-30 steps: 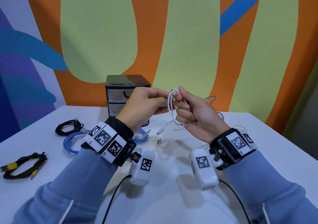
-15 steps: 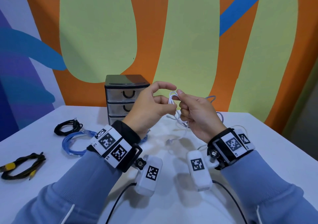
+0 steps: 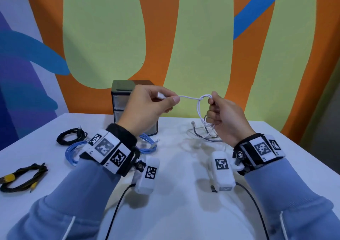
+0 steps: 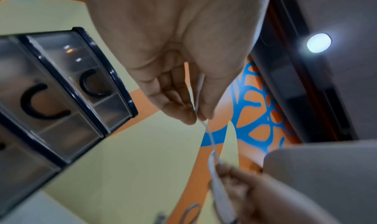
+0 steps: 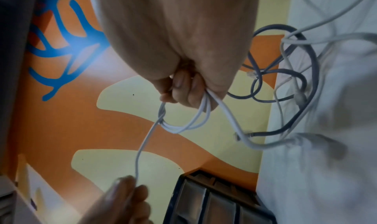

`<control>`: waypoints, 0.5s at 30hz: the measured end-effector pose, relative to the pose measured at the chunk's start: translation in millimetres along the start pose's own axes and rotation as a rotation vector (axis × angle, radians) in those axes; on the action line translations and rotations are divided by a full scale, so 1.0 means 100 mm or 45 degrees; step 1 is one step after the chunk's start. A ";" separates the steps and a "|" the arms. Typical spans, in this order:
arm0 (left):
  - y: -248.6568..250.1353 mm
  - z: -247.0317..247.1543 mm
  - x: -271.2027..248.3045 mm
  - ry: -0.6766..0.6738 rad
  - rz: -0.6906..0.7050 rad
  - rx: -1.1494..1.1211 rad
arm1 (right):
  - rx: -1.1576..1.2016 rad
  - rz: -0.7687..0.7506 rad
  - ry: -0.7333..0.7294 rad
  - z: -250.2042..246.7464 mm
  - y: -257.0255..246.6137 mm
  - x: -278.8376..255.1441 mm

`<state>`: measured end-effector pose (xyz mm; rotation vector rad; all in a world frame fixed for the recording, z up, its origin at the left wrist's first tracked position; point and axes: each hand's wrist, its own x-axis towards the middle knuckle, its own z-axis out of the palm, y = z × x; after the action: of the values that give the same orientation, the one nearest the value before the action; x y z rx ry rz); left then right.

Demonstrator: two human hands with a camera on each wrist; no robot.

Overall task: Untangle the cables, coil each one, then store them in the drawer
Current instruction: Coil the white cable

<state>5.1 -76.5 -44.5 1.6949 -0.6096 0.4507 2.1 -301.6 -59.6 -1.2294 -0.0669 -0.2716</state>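
Observation:
A thin white cable (image 3: pixel 189 97) stretches between both hands above the table. My left hand (image 3: pixel 152 105) pinches its plug end between thumb and forefinger, also seen in the left wrist view as the left hand (image 4: pixel 195 114) on the white cable (image 4: pixel 211 140). My right hand (image 3: pixel 219 114) grips the coiled loops of the same white cable (image 5: pixel 183 124), its fingers (image 5: pixel 183 88) curled round them. A grey cable (image 3: pixel 206 134) lies tangled with white strands on the table under the right hand, the grey cable (image 5: pixel 285 85) looping there. The small drawer unit (image 3: pixel 125 99) stands behind the left hand with its drawers shut.
On the white table (image 3: pixel 176 203) to the left lie a coiled blue cable (image 3: pixel 73 151), a coiled black cable (image 3: pixel 70 137) and a black cable with yellow plugs (image 3: pixel 20 177). A painted wall rises right behind the table's far edge.
The hands have drawn apart: the left hand pulled the cable's plug end out to the left, stretching a length taut from the coil that the right hand holds.

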 end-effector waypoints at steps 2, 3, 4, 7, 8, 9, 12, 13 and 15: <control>-0.03 0.01 -0.01 0.024 0.019 0.120 | 0.122 0.037 -0.046 0.00 -0.03 0.00; -0.05 0.01 -0.01 0.025 0.018 0.157 | 0.198 0.073 -0.082 0.00 -0.06 -0.01; -0.07 0.00 0.00 0.016 0.029 0.198 | 0.268 0.109 -0.124 0.00 -0.09 -0.02; -0.11 0.00 0.00 -0.070 0.077 0.423 | 0.415 0.187 -0.275 -0.01 -0.16 -0.06; -0.11 0.02 -0.01 -0.097 0.094 0.503 | 0.439 0.199 -0.328 0.00 -0.16 -0.08; -0.10 0.05 -0.02 -0.109 0.110 0.581 | 0.456 0.207 -0.380 0.02 -0.16 -0.09; -0.09 0.14 -0.04 -0.082 0.117 0.672 | 0.458 0.223 -0.491 0.13 -0.08 -0.14; -0.11 0.15 -0.04 -0.067 0.089 0.609 | 0.439 0.211 -0.500 0.18 -0.04 -0.15; -0.10 0.16 -0.04 -0.061 -0.022 0.343 | 0.319 0.116 -0.444 0.26 0.05 -0.15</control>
<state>8.0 -90.1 -58.1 1.9698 -0.5881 0.4982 -9.0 -273.7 -58.2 -1.0161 -0.3356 0.0335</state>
